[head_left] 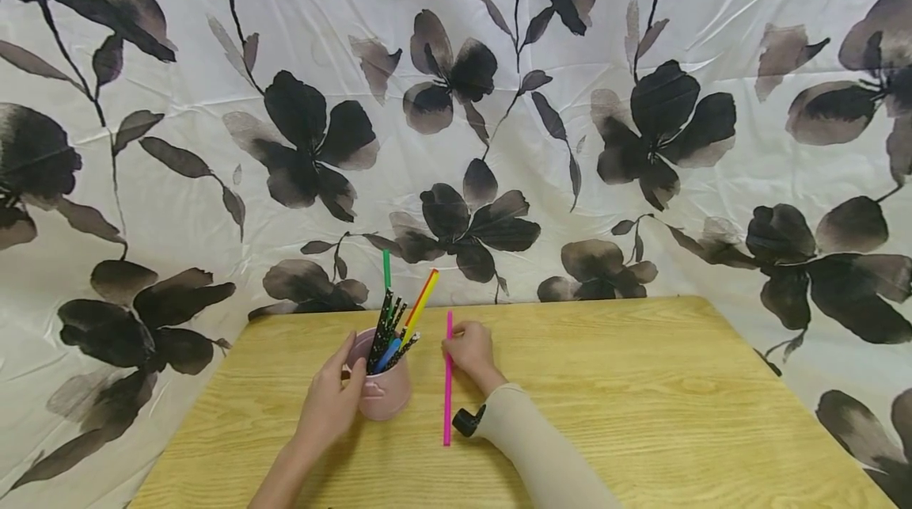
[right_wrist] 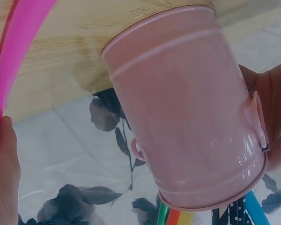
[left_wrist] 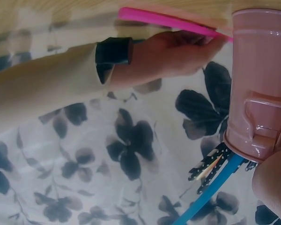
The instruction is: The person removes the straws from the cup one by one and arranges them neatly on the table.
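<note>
My left hand (head_left: 331, 402) holds a pink metal cup (head_left: 385, 400) by its left side, fingers at the rim and thumb toward the front. Out of the cup stick several straws: black ones with white dots (head_left: 382, 331), a green one (head_left: 387, 267), a blue one (head_left: 387, 355), and yellow (head_left: 420, 307) and red ones side by side. To the right of the cup, my right hand (head_left: 472, 349) pinches a long pink straw (head_left: 447, 406) near its upper part. In the right wrist view, the cup (right_wrist: 178, 108) stands between the pink straw (right_wrist: 21, 42) and my left hand (right_wrist: 276, 117).
Both hands work over a light wood-grain table (head_left: 627, 390). Behind it hangs a white cloth (head_left: 541, 200) with dark flower prints. A black band (head_left: 468, 420) sits at my right wrist, by the beige sleeve (head_left: 541, 446).
</note>
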The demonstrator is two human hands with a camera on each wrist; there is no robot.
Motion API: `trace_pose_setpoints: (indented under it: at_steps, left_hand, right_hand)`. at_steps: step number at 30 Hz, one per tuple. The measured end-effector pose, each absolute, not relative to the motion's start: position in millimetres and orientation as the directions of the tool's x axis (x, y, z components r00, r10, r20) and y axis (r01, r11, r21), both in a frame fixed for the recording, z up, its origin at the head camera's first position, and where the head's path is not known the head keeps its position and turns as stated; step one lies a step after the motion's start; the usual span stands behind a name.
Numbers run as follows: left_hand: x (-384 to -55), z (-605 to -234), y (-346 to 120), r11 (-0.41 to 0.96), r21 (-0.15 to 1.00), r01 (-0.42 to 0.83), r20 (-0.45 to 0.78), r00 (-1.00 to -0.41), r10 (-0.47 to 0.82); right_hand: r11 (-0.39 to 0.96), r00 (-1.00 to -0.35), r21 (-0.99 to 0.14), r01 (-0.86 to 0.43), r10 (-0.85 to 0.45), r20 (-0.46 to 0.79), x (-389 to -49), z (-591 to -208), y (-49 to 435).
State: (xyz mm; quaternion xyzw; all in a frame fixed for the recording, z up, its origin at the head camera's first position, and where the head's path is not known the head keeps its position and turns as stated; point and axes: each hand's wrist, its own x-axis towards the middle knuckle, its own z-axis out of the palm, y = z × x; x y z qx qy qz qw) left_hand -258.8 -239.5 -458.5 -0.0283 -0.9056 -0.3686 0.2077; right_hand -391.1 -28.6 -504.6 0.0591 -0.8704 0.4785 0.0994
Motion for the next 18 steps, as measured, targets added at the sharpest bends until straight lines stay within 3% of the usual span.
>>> trace_pose_setpoints:
  at_steps: [18]
  left_hand:
    - [-260.4, -461.5, -241.3, 0.716, 0.66, 0.225, 0.411, -0.907, -0.093]
  right_hand:
    - [0.426, -0.984, -0.888, -0.172, -0.032, 0.176, -396.2, -514.0, -28.8]
